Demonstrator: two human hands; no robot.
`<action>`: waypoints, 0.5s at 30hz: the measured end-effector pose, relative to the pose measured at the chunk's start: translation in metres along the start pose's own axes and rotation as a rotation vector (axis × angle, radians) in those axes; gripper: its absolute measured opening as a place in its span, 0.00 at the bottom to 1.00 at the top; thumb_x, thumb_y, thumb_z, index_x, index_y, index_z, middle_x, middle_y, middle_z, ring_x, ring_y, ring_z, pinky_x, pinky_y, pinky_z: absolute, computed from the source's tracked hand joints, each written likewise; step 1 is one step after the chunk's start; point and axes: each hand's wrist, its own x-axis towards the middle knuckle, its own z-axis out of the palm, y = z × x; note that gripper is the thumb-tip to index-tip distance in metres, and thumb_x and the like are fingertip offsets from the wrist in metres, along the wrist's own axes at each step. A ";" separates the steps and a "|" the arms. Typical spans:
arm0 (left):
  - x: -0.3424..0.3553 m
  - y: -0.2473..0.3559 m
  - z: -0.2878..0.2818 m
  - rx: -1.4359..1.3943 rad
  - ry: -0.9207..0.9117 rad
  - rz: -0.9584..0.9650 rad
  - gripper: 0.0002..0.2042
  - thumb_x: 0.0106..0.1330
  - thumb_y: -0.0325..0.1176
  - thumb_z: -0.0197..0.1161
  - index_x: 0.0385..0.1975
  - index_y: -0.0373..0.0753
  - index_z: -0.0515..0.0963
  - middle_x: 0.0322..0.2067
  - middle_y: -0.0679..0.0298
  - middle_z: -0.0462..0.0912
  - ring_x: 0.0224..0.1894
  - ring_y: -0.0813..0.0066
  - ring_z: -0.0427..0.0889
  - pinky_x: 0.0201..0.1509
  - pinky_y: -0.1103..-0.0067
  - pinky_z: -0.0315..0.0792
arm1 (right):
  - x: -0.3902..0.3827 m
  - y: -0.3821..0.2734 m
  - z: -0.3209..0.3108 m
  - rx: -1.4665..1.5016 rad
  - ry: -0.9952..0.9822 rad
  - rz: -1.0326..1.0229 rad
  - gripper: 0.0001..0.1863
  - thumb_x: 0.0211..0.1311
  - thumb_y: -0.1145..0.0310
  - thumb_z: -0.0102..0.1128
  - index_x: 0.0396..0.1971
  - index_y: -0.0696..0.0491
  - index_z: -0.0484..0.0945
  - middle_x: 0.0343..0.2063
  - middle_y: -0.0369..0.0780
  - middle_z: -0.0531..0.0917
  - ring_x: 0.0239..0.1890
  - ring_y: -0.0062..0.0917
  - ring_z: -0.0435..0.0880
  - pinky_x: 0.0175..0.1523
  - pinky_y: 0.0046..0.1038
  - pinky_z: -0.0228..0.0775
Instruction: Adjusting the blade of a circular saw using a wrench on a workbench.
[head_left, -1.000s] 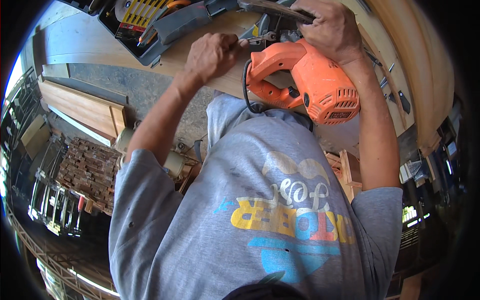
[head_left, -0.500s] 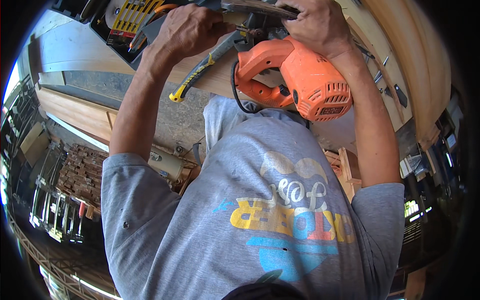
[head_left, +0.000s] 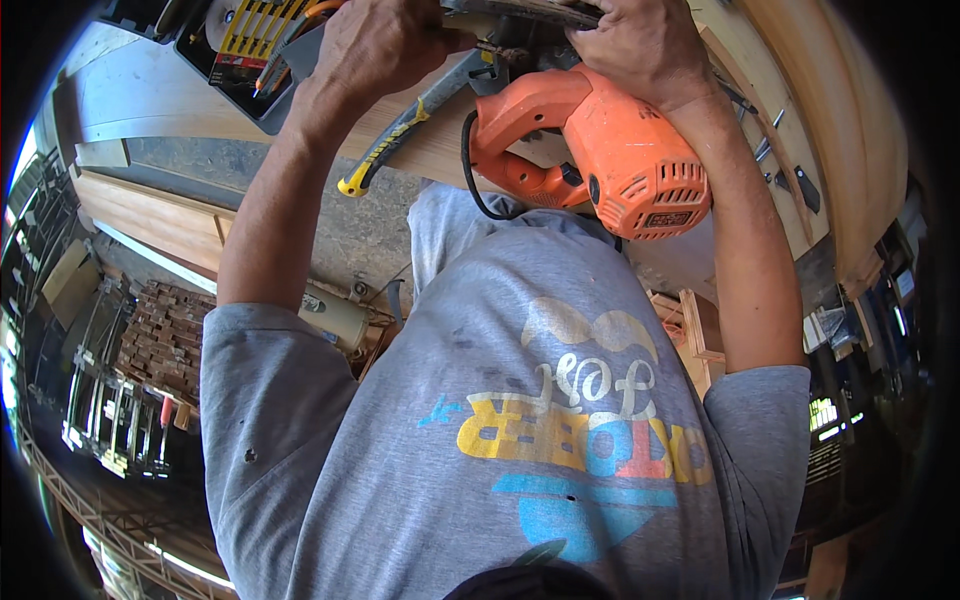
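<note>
An orange corded power tool with a loop handle lies on its side on the wooden bench, close to my body. My right hand is closed around the edge of a dark flat plate at the tool's far end, and the right wrist rests along the orange housing. My left hand is closed, thumb toward the tool; a thin dark metal piece runs from its fingertips to the tool's far end. Its exact kind is unclear. The upper frame edge cuts off both hands' far side.
A long tool with a yellow-and-black grip lies under my left hand. Beyond it stands an open black toolbox with yellow-cased bits. Small hand tools lie on the board at right. Stacked wood blocks stand at far left.
My left hand has moved slightly up and toward the tool's far end. My right hand keeps its grip; the orange tool has barely shifted.
</note>
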 end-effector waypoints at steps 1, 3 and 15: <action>-0.001 0.001 -0.006 0.007 -0.006 -0.023 0.07 0.64 0.36 0.73 0.37 0.42 0.90 0.30 0.64 0.91 0.19 0.73 0.84 0.23 0.85 0.75 | 0.002 -0.003 -0.006 0.009 0.005 -0.003 0.02 0.52 0.74 0.67 0.26 0.55 0.83 0.14 0.36 0.80 0.11 0.24 0.68 0.18 0.28 0.64; -0.001 -0.002 0.005 -0.006 -0.029 -0.026 0.07 0.65 0.36 0.72 0.37 0.43 0.90 0.30 0.64 0.91 0.19 0.73 0.84 0.23 0.85 0.75 | 0.000 0.001 0.005 0.016 -0.005 0.004 0.02 0.52 0.74 0.67 0.26 0.54 0.84 0.14 0.36 0.80 0.11 0.24 0.68 0.18 0.28 0.64; 0.001 -0.008 0.018 0.006 -0.015 -0.007 0.08 0.65 0.38 0.72 0.37 0.43 0.90 0.27 0.67 0.90 0.16 0.76 0.80 0.20 0.82 0.71 | 0.000 0.002 0.007 -0.014 -0.048 0.052 0.11 0.51 0.74 0.67 0.36 0.49 0.87 0.17 0.36 0.81 0.13 0.24 0.70 0.20 0.30 0.67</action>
